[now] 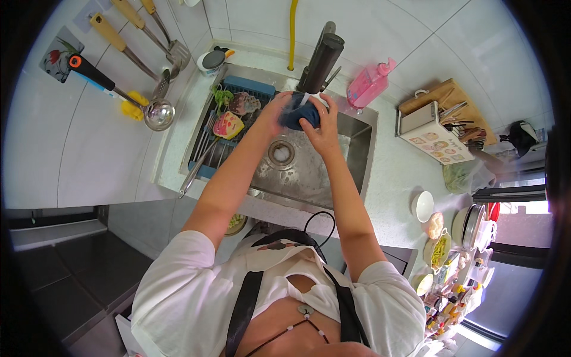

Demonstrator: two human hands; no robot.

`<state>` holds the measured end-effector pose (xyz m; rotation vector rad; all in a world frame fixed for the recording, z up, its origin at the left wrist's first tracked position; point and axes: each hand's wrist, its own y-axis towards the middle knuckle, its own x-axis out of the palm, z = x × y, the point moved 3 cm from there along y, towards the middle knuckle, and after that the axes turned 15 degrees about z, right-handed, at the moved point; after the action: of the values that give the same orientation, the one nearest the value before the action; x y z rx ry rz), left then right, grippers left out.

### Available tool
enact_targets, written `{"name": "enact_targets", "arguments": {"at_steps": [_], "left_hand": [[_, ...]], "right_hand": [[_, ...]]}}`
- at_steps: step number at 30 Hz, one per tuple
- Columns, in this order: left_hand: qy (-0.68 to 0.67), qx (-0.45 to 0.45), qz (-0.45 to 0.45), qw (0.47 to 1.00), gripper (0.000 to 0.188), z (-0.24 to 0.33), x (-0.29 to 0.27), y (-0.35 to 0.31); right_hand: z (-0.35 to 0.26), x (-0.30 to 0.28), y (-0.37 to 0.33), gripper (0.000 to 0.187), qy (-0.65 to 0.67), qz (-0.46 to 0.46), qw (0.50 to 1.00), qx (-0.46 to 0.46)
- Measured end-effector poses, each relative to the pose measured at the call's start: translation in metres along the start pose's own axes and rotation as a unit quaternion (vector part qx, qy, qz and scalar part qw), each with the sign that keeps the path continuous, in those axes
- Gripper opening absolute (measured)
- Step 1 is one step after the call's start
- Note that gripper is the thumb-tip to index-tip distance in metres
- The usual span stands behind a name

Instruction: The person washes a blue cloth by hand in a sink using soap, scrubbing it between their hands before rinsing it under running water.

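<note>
Under the black faucet [321, 59], a stream of water runs onto a dark blue rounded thing [300, 116]; whether it is a small bowl or a cloth I cannot tell. My left hand [275, 111] grips its left side, with the fingertips partly hidden. From the right, my right hand [323, 128] holds it with thumb and fingers bent around it. Both hands are above the metal sink [303, 181], over and behind the round drain [281, 153].
A blue drying rack [250, 86] across the sink's left side bears a pink and yellow sponge [228, 125], greens and a long-handled utensil. A pink soap bottle [370, 84] stands behind right. Ladles and spatulas hang left. A knife holder [437, 134], white bowl [423, 206] and food dishes line the right.
</note>
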<state>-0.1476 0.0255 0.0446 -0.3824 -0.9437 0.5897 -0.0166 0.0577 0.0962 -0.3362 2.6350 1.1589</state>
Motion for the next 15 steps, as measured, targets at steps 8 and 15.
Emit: {"name": "enact_targets", "arguments": {"at_steps": [8, 15], "left_hand": [[-0.055, 0.069, 0.041, 0.995, 0.024, -0.008, 0.021, 0.004], [0.246, 0.36, 0.231, 0.87, 0.035, 0.014, 0.023, -0.006]], "right_hand": [[0.006, 0.028, -0.009, 0.023, -0.035, 0.117, 0.992, -0.011], [0.014, 0.048, -0.001, 0.017, 0.069, 0.165, 0.959, 0.22]]}}
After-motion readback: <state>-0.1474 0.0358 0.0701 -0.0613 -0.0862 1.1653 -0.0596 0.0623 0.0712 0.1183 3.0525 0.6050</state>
